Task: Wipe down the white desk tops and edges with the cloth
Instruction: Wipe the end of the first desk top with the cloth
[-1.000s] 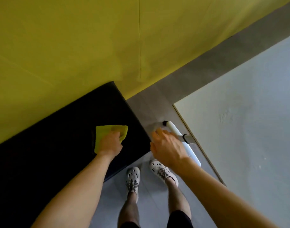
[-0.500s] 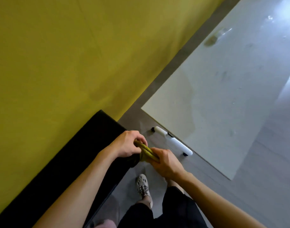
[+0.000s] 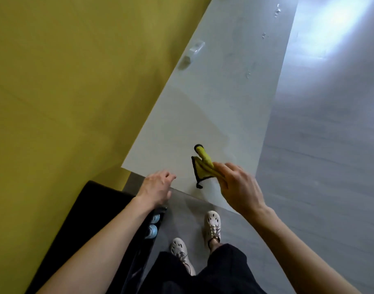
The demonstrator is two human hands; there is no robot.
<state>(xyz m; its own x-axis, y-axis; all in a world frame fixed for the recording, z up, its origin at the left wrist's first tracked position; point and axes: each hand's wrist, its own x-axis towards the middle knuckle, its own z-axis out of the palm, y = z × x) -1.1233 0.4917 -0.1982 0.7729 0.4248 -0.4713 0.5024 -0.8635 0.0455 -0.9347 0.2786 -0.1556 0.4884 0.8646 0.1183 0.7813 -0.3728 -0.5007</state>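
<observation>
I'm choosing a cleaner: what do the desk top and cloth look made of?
The white desk top looks like smooth laminate or coated board, satin finish: soft glare and smears show. The yellow cloth in the right hand looks like soft microfibre with dark stitched edging: it folds limply. Neither is certain.

The cloth, in the right hand, hangs above the desk near its front edge. The left hand is over its near-left corner.

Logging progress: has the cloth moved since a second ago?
Yes. The cloth went right, off the black surface to over the white desk, in the right hand.
</observation>
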